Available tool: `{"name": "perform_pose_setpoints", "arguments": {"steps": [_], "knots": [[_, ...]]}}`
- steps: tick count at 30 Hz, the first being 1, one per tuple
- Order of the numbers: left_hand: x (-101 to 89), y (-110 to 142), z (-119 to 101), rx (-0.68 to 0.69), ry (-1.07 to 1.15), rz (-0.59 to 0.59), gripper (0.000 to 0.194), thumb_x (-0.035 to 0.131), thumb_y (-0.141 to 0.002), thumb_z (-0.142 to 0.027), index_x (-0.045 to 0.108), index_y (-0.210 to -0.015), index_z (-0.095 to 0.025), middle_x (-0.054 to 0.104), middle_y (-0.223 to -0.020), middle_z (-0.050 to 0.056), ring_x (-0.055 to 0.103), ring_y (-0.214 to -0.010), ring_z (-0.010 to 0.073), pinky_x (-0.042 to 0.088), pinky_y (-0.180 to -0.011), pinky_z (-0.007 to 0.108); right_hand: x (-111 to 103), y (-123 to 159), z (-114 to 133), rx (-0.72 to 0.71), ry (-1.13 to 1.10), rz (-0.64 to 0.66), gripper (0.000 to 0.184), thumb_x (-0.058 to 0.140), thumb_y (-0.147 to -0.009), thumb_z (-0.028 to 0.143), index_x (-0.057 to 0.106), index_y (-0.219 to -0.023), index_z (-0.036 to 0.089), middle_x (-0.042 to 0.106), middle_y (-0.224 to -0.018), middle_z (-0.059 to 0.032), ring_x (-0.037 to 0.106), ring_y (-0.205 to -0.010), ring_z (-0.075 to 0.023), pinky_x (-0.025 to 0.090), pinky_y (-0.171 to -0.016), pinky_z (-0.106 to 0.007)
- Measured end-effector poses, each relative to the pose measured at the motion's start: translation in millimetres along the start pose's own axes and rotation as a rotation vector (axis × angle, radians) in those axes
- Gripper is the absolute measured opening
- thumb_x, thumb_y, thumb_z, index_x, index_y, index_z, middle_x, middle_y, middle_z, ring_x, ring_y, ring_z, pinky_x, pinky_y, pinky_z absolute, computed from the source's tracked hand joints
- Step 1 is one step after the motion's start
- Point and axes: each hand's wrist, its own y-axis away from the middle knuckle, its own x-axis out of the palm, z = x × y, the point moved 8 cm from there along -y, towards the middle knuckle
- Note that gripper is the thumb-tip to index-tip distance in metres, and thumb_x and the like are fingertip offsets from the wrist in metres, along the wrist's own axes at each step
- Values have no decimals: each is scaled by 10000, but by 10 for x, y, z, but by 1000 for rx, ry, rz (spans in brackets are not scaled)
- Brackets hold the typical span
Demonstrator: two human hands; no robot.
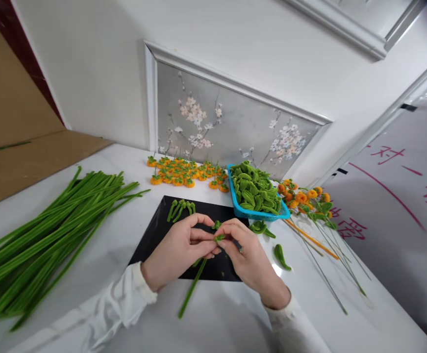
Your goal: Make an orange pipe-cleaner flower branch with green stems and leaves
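Note:
My left hand [184, 247] and my right hand [244, 252] meet over a black mat [150, 240]. Between their fingertips they pinch a green pipe cleaner [219, 238], bent into a small curled shape. Fingers cover part of it. Below my left hand, a straight green pipe cleaner [192, 288] slants across the mat's front edge; whether it joins the held piece I cannot tell. Several short green stems with knotted tops [179, 208] lie on the mat beyond my left hand. Loose green pipe-cleaner leaves [281, 257] rest right of my right hand.
Long green pipe cleaners [62, 230] are piled at left. A blue basket [259, 214] heaped with green leaves stands behind the right hand. Rows of small orange flowers [178, 171] line the back, and orange flowers on wire stems [305, 198] lie at right. Cardboard [25, 162] stands far left.

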Motion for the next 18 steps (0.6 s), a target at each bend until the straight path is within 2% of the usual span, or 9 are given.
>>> {"name": "perform_pose_setpoints", "arguments": {"steps": [6, 11, 15, 18], "knots": [[21, -1, 34, -34, 24, 32, 300, 682, -713, -165, 478, -932, -175, 737, -721, 35, 684, -690, 162, 512, -663, 290, 30, 7, -3, 1, 33, 44, 160, 467, -851, 84, 582, -856, 197, 563, -895, -34, 548, -844, -154, 439, -726, -268], [22, -2, 12, -31, 23, 39, 285, 686, -704, -164, 488, -909, -178, 738, -719, 40, 690, -702, 175, 514, -663, 295, 13, 13, -42, 9, 9, 49, 166, 475, -846, 93, 594, -884, 202, 570, -916, -38, 551, -834, -153, 452, -744, -281], [-22, 8, -38, 4, -47, -24, 270, 674, -706, -175, 498, -910, -189, 748, -753, 53, 701, -736, 210, 530, -667, 323, -44, 13, -130, 68, -169, 32, 333, 506, -842, 132, 533, -1155, 240, 578, -961, -30, 574, -819, -136, 485, -747, -272], [-75, 63, -139, 137, -234, -129, 245, 654, -722, -186, 541, -938, -212, 751, -785, 37, 701, -757, 220, 522, -700, 328, -100, 12, -155, 83, -208, -22, 265, 552, -838, 199, 577, -1100, 237, 585, -917, -27, 576, -796, -136, 483, -683, -247]]}}
